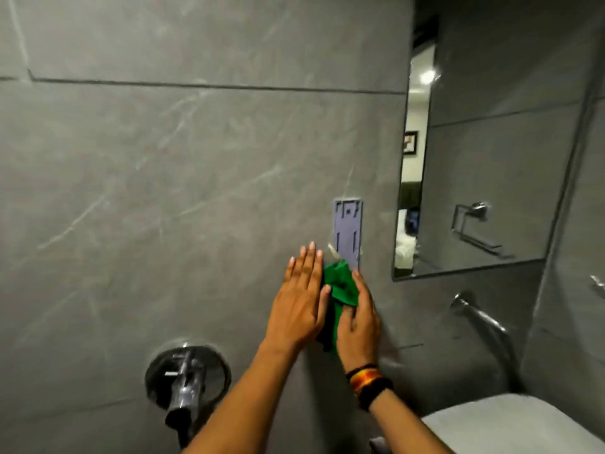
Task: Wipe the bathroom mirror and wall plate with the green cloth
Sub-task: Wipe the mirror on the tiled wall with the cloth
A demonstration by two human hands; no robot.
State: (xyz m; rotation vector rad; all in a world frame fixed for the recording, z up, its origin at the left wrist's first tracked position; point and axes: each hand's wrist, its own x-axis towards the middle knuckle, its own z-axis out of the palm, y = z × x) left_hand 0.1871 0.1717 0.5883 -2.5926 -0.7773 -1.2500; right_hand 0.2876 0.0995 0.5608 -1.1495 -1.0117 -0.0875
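Note:
A pale grey rectangular wall plate is fixed to the grey tiled wall, left of the mirror. The green cloth is bunched against the wall just under the plate's lower edge. My right hand presses on the cloth and grips it; the cloth's tail hangs down between my two hands. My left hand lies flat on the wall with fingers spread, directly left of the cloth, holding nothing. A banded bracelet sits on my right wrist.
A chrome tap handle juts from the wall at lower left. A chrome spout projects below the mirror, above a white basin at bottom right. The mirror reflects a towel ring and a lit doorway.

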